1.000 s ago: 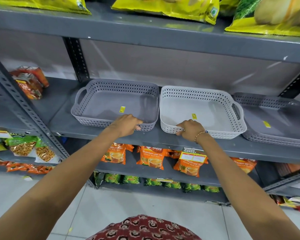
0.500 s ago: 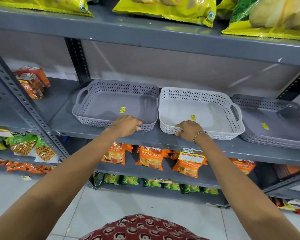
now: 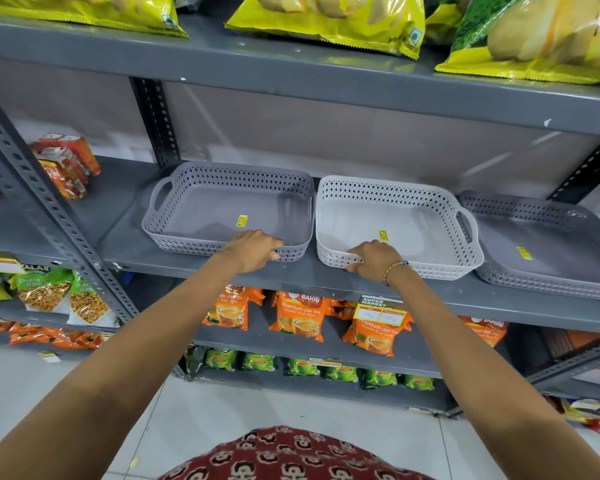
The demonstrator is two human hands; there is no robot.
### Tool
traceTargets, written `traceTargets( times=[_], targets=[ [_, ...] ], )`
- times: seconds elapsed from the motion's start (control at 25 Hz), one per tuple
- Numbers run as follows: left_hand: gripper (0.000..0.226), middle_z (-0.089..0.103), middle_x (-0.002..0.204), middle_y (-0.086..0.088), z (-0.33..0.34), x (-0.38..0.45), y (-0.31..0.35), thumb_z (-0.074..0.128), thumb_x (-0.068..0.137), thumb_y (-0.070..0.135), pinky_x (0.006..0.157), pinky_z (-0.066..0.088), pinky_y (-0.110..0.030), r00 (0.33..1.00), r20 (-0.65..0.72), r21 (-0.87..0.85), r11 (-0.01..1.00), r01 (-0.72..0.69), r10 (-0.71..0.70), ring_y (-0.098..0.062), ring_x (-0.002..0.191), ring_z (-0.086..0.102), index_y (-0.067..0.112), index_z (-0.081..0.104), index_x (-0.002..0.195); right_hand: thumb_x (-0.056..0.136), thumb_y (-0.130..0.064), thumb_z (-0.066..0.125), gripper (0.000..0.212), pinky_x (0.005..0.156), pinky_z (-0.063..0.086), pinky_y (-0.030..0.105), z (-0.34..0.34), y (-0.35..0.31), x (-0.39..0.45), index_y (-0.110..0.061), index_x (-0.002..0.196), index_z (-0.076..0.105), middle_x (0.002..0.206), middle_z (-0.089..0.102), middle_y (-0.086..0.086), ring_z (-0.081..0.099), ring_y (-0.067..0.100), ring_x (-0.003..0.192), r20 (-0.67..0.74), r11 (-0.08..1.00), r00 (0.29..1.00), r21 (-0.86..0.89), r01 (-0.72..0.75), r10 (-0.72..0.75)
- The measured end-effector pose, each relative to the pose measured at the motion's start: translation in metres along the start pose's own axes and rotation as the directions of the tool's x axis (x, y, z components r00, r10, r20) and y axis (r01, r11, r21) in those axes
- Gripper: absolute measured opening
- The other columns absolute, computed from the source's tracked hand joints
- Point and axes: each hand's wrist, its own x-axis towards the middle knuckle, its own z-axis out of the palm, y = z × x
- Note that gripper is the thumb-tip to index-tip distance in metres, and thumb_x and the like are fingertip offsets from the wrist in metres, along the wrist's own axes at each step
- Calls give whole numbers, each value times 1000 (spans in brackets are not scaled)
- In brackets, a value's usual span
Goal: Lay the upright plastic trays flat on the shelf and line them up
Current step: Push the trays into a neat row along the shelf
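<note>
Three trays are seen lying flat along the grey shelf [image 3: 361,285]; the grey tray [image 3: 222,209] is gripped at its front rim by the left hand [image 3: 253,249], the white tray [image 3: 395,223] by the right hand [image 3: 374,259], fingers curled over the rims.

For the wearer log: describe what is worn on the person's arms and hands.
Both forearms are bare, with no sleeves or gloves in view. The right hand has a thin gold-coloured beaded bracelet at the wrist, carrying one small dark blue bead. The left hand and its wrist show no jewellery.
</note>
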Motion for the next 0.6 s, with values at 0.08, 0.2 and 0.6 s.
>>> traceTargets(
  times=[0.08, 0.2, 0.6],
  targets=[
    [37, 72, 108, -12, -2, -1, -2, 54, 91, 4, 79, 51, -34, 1000, 4, -5, 1000, -5, 5, -29, 98, 66, 13, 55, 127, 90, -30, 58, 35, 90, 48, 35, 0, 0, 1, -22, 124, 60, 122, 63, 17, 56, 34, 112, 3, 1000, 1000, 5, -3, 3],
    [45, 72, 113, -10, -3, -3, -3, 53, 90, 0, 83, 53, -35, 1000, 8, 9, 1000, -19, 19, -28, 100, 66, 15, 52, 132, 90, -31, 57, 33, 87, 48, 33, 0, 0, 1, -23, 122, 61, 121, 64, 16, 57, 34, 111, 3, 1000, 1000, 1, 7, -7],
    [47, 72, 113, -13, -4, -3, -4, 52, 89, -2, 83, 55, -37, 999, 18, 12, 999, -31, 31, -29, 98, 67, 16, 51, 133, 90, -31, 57, 38, 90, 47, 35, 2, 3, 6, -23, 127, 58, 125, 61, 16, 55, 33, 114, 1, 1000, 1000, -22, 13, -13]
  ],
)
